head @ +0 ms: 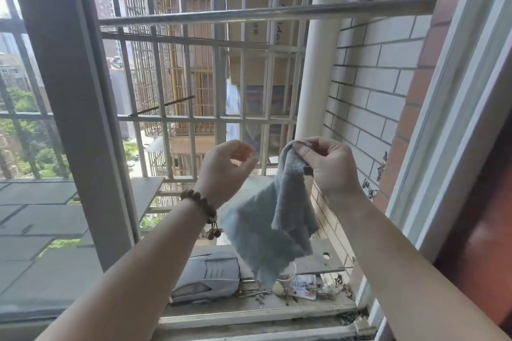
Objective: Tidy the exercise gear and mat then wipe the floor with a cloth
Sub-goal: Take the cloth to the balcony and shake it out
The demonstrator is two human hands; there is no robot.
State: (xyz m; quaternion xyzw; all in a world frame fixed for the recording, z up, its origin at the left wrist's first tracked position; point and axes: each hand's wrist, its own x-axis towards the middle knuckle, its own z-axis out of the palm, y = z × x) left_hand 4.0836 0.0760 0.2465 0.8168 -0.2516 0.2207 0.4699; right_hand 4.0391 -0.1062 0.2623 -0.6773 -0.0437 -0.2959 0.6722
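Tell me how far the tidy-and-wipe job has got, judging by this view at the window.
Done: cannot be judged; no mat, exercise gear or floor is in view. In hand: the right hand pinches a corner of the grey cloth, which hangs outside the open window below the metal rail; the left hand, fingers curled, holds nothing. Left: whether the floor has been wiped cannot be told from here.

One head-worn wide-angle camera faces outward and slightly down through the window grille [199, 119], close behind it.
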